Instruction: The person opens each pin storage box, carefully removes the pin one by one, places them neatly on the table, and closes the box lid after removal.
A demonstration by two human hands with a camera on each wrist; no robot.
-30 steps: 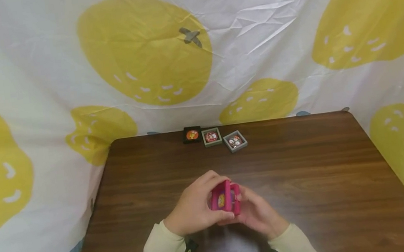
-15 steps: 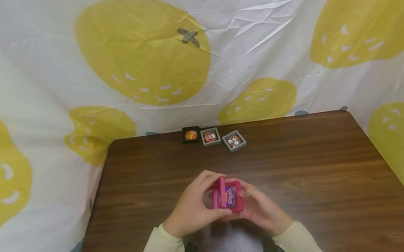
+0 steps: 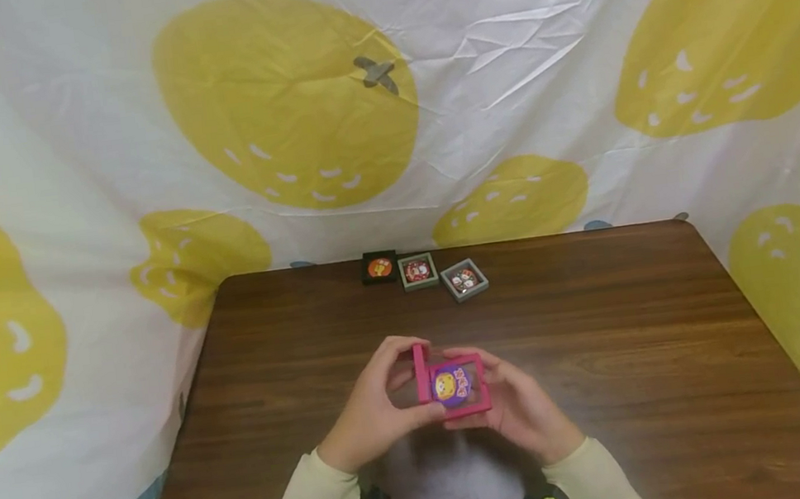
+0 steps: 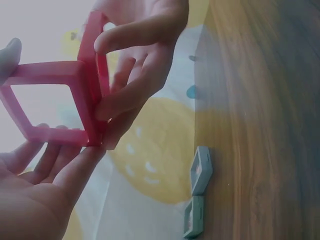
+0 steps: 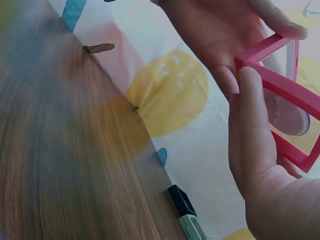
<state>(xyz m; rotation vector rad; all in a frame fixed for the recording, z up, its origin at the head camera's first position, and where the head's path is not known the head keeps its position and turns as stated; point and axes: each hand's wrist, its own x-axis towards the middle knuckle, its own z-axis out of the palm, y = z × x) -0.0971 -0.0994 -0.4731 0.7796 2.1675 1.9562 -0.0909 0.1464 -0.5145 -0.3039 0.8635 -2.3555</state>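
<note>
Both hands hold a small pink hinged display frame above the table. It stands unfolded, one half upright at the left and the other facing up. A purple round badge with a yellow animal face shows in the facing-up half. My left hand grips the upright half between thumb and fingers. At the opposite side, my right hand holds the other half by its edge. In the left wrist view the pink frame surrounds a see-through window. A disc edge bulges beneath the frame in the right wrist view.
Along the back edge of the brown wooden table lie a black frame, a grey-green frame and a tilted grey frame, each with a round badge. A lemon-print curtain hangs behind.
The pink display frame has been opened wider, its left half swinging away to the left and the right half turning upward. The badge's face has come into full view.
</note>
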